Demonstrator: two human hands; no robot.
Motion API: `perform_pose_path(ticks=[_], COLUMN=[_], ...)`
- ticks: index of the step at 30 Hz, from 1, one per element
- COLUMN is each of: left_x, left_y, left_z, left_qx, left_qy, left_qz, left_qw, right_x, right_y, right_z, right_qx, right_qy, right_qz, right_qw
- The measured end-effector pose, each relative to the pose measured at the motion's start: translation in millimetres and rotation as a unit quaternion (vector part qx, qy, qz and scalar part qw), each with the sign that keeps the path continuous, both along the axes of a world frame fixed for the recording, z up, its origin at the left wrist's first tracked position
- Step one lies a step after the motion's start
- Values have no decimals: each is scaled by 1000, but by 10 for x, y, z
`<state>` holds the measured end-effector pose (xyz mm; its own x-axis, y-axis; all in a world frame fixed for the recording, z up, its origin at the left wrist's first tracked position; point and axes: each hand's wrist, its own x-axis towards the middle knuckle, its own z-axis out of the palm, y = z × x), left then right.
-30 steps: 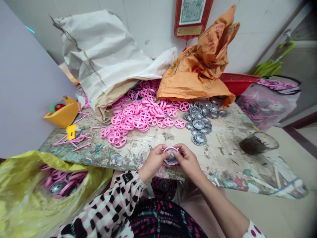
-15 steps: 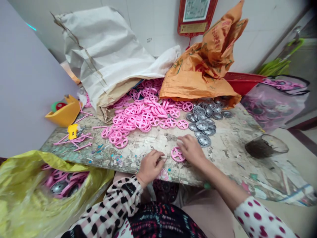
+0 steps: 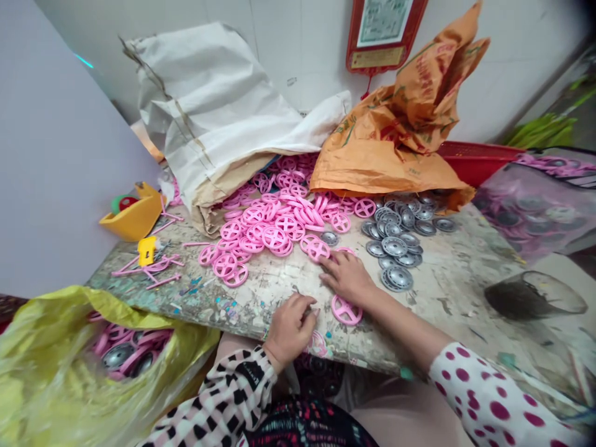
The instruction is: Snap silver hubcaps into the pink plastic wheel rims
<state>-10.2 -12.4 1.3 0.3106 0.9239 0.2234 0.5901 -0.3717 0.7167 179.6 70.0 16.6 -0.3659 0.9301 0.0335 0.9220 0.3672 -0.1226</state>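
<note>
My right hand (image 3: 347,273) reaches over the worktable with its fingers stretched forward. Its fingertips touch the rim of a spoked pink plastic wheel (image 3: 319,250) at the front of the pile; another pink wheel (image 3: 345,251) is partly hidden behind the hand. Beneath my right wrist lies a separate pink wheel (image 3: 347,310). My left hand (image 3: 291,326) rests near the table's front edge, fingers loosely curled, thumb and index finger apart, nothing visible between them. A silver-grey disc (image 3: 329,238) lies just beyond the touched wheel.
A white sack (image 3: 209,105) spills pink wheels; an orange sack (image 3: 386,161) stands behind grey discs (image 3: 395,246). Pink rods (image 3: 162,281) and a yellow piece (image 3: 147,251) lie left. A clear cup (image 3: 535,295) stands right. A yellow bag (image 3: 51,347) holds wheels beside the table.
My right hand has moved forward to the pile's front edge. Pink wheels there have slid towards me, uncovering a grey disc. My left hand stays nearly in place; the camera view has shifted slightly.
</note>
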Motion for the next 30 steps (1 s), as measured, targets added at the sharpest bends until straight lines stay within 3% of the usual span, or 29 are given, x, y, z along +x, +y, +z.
perform_pose_path(ticks=[4,9,13,20,23,27,30], left_x=[14,14,6,11,18,9,13], left_y=[-15,-29,-36,-37,-38,-36,-35], left_z=[25,-2,-33,-13,-9,-16,-2], left_qx=[8,21,27,46,50,48,44], left_qy=[18,29,32,42,46,52,62], left_qz=[-2,-4,1,-10,-11,-13,-14], left_qw=[1000,999,999,998,998,997,997], right_x=[-48,25,40,209,411,678,755], right_y=[-49,503,704,271,47,-296,-624], right_z=[89,172,137,157,182,93,-33], right_qx=[19,44,23,24,48,107,96], right_qy=[53,15,-22,-86,-73,118,324], right_qz=[29,-64,-69,7,-4,-112,-177], right_qw=[998,997,997,996,996,981,924])
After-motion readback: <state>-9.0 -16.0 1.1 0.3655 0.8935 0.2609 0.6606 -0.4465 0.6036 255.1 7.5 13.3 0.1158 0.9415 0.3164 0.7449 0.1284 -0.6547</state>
